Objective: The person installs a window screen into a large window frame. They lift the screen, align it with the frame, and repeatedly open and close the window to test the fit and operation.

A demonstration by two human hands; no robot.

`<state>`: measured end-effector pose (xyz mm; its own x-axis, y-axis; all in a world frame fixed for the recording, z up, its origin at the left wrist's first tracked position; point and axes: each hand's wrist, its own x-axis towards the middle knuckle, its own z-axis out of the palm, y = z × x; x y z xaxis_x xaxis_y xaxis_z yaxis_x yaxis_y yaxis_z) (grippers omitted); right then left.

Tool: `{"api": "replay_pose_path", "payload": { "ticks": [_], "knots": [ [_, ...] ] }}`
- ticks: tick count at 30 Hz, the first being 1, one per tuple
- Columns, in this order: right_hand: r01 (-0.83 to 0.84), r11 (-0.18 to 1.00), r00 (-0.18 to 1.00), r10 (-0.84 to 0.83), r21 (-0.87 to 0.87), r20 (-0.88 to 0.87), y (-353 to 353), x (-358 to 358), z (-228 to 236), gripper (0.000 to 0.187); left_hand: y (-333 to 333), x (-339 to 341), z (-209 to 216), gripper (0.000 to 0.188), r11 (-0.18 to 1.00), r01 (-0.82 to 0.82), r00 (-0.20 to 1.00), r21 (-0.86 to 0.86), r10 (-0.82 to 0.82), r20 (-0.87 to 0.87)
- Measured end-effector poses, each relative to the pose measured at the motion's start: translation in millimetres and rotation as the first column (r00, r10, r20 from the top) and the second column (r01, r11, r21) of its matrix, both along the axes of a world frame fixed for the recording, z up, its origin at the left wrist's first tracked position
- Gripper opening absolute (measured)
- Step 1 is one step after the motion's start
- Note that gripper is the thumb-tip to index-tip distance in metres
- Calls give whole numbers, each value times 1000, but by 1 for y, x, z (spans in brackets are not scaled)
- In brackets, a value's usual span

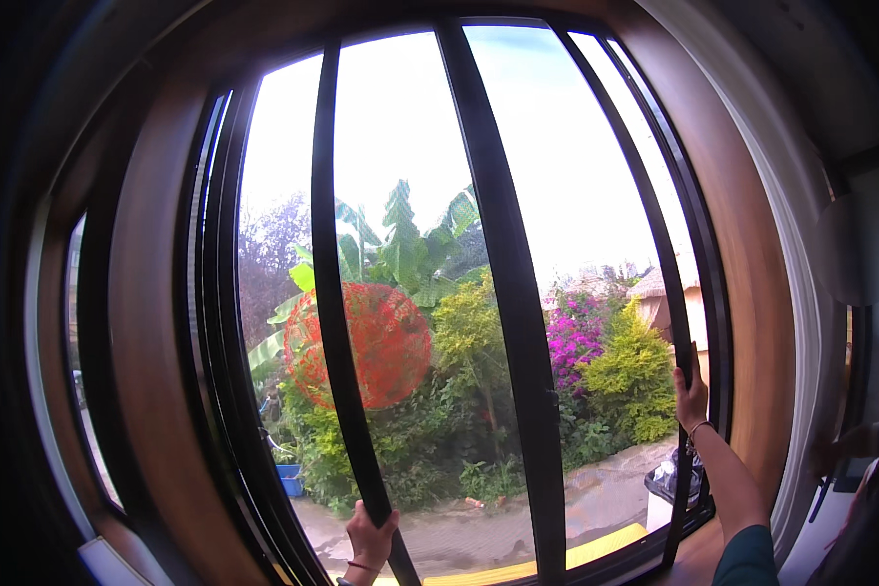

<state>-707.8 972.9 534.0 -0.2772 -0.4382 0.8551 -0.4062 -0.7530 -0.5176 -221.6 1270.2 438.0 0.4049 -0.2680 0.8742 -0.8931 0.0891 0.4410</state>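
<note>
Upright black-edged window panes [501, 215] stand in the black bottom frame [623, 566]

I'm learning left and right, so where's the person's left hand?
In the head view, the left hand is near the bottom, left of centre, on a black upright window bar, below the round red shape.

We are losing the left forearm [358, 574] and dark green sleeve [749, 559] to the lower edge. A black bar [330, 283] is hiding a strip of the red sphere [389, 347], while a grey shape [858, 249] is showing blurred.
</note>
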Motion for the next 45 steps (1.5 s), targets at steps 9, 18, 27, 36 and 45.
{"api": "replay_pose_path", "payload": {
  "ticks": [9, 18, 27, 36, 45],
  "knots": [
    [57, 993, 998, -60, -100, -20, 16, 1, 6, 67, 9, -2, 10, 37, 1000, -12, 1000, -11, 12, -12],
    [17, 1000, 1000, -17, -19, -6, 4, 4, 6, 69, 17, -3, 18, 40, 999, -14, 1000, -50, 15, 10],
    [33, 999, 999, -33, -30, -9, 6, -2, 17, 66, 19, -11, 18, 39, 998, 17, 1000, -67, -16, 18],
    [-55, 995, 998, 57, -83, 14, -5, 2, 13, 66, 25, -12, 12, 42, 997, 37, 997, -72, -42, -65],
    [-16, 999, 1000, 17, -29, 18, 0, 5, 12, 66, 30, -11, 19, 41, 998, 5, 1000, -62, -5, 2]
  ]
}}
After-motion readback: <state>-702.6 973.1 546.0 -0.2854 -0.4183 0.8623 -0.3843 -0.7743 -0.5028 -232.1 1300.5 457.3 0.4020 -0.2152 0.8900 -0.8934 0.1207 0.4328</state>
